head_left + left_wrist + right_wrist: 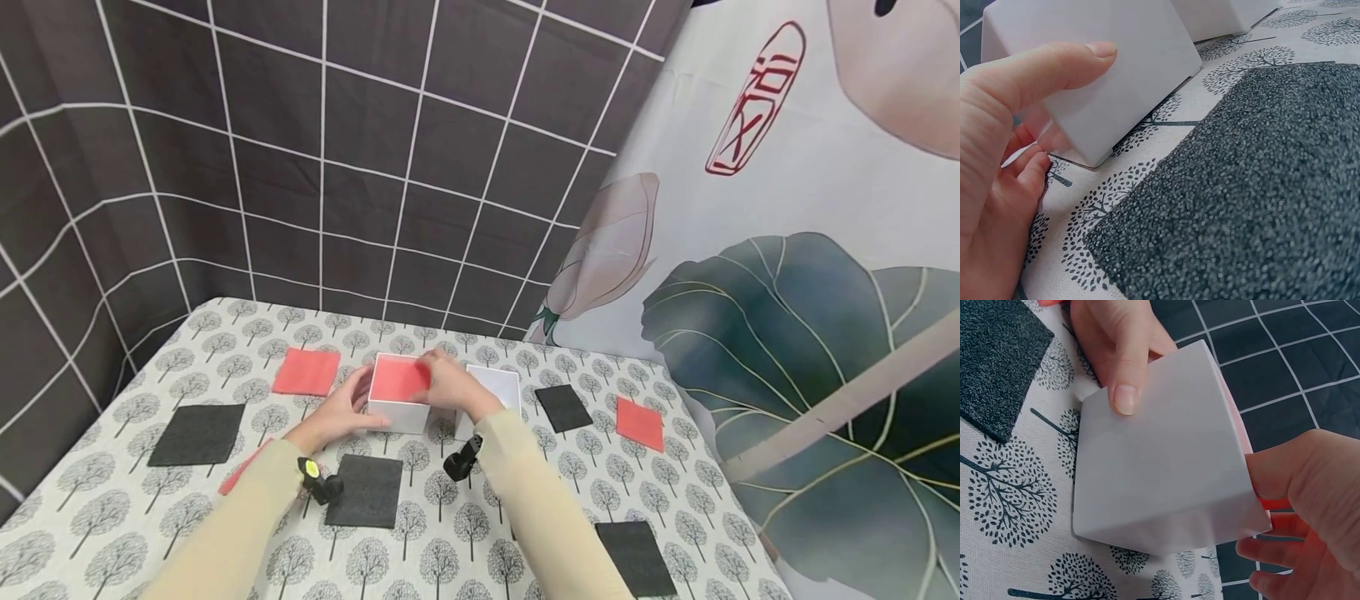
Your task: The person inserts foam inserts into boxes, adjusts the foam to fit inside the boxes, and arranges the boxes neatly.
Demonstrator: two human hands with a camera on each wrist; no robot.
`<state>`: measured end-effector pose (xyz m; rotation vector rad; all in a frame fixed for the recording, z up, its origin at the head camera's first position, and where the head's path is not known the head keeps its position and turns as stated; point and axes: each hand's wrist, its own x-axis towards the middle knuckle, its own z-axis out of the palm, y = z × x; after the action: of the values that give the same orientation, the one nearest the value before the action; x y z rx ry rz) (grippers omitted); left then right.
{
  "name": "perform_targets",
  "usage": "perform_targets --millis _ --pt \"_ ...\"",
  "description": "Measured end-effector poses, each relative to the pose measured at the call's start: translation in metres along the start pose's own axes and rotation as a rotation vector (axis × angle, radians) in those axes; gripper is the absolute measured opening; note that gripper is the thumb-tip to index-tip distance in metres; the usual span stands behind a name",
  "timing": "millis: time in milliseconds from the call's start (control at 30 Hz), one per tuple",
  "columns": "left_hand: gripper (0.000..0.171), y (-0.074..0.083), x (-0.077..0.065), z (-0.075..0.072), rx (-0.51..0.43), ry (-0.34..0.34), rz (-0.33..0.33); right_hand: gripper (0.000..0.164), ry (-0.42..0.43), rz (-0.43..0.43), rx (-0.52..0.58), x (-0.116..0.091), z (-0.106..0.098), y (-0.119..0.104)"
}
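A white box [399, 417], with red cloth [396, 377] inside, stands on the table. My left hand [339, 414] grips the box's left side, the thumb lying across the front wall and the fingers round the side. Over the right rim is my right hand [456, 385]. In the right wrist view its thumb reaches past the rim, and red shows between thumb and index finger, which appear to pinch the cloth; their tips are hidden. Part of a second white box [501, 385] shows behind the right forearm.
Black cloths lie at the left [197, 435], in front of the box [366, 492], at the right [563, 407] and near right [636, 558]. Red cloths lie at the back left [307, 372] and right [640, 423]; another [243, 469] is partly under the left sleeve. A dark gridded curtain [375, 167] hangs behind.
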<state>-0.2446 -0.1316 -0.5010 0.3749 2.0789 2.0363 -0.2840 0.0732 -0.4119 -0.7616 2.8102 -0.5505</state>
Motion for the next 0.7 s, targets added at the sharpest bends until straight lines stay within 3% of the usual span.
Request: perform_targets --millis 400,700 --pt "0.115 0.0 0.004 0.004 0.006 -0.007 -0.008 0.062 0.009 0.003 0.0 -0.002 0.001 -0.001" --pt "0.115 -0.002 0.003 0.002 0.036 -0.003 0.003 0.07 0.083 -0.013 0.001 -0.013 -0.002 0.0"
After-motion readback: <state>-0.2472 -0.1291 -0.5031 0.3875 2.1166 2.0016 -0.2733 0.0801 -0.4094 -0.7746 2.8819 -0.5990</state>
